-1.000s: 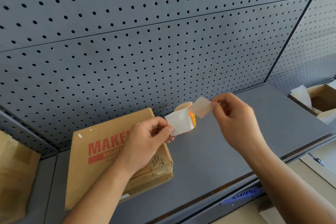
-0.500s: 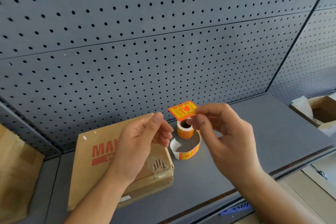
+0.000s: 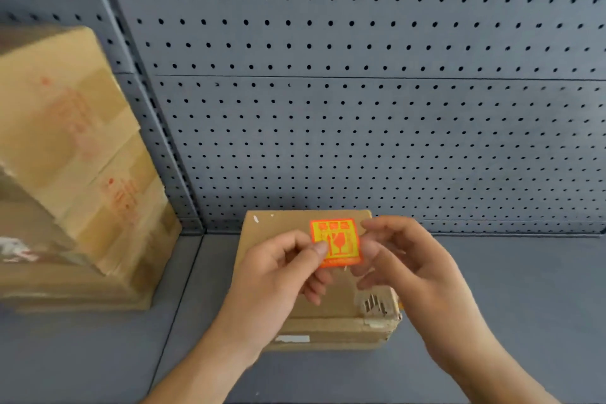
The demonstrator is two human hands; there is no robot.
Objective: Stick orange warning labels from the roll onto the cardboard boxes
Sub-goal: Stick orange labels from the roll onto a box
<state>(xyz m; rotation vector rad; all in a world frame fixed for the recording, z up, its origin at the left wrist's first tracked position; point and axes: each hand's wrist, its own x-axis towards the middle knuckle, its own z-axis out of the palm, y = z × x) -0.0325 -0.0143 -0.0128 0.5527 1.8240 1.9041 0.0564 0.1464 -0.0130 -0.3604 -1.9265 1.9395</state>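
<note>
A: What is held by the left hand (image 3: pixel 278 269)?
B: The orange label (image 3: pixel 337 241), pinched at its left edge over the cardboard box (image 3: pixel 275 223); whether the right hand (image 3: pixel 406 259) grips it cannot be told.
A: How is it best applied?
B: One edge should be laid first, then smoothed across.
</note>
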